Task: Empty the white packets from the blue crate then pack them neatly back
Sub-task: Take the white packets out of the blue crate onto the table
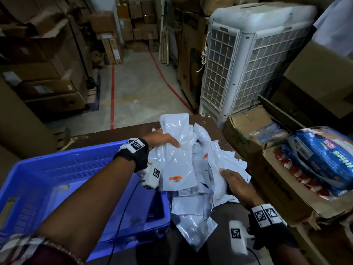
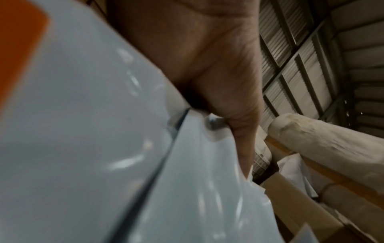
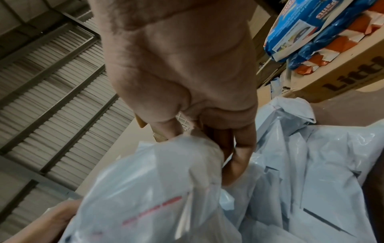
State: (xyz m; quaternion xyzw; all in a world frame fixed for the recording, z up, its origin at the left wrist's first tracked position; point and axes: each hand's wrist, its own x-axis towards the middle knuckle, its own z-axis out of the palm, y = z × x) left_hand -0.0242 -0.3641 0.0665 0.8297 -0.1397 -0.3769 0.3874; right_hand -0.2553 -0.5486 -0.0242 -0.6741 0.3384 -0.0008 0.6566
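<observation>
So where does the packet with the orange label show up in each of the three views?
Head: packet with the orange label, centre, under the left hand.
Left wrist: fills the left side, orange label at the top left corner.
Right wrist: cannot tell it apart.
Shared landmark: the pile of white packets.

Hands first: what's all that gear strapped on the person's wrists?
Both hands are bare. The left hand and the right hand each have a black wrist wrap with white square-code tags and a small white tagged box trailing a black cable. A checked sleeve cuff and a thin bracelet sit on the left forearm.
</observation>
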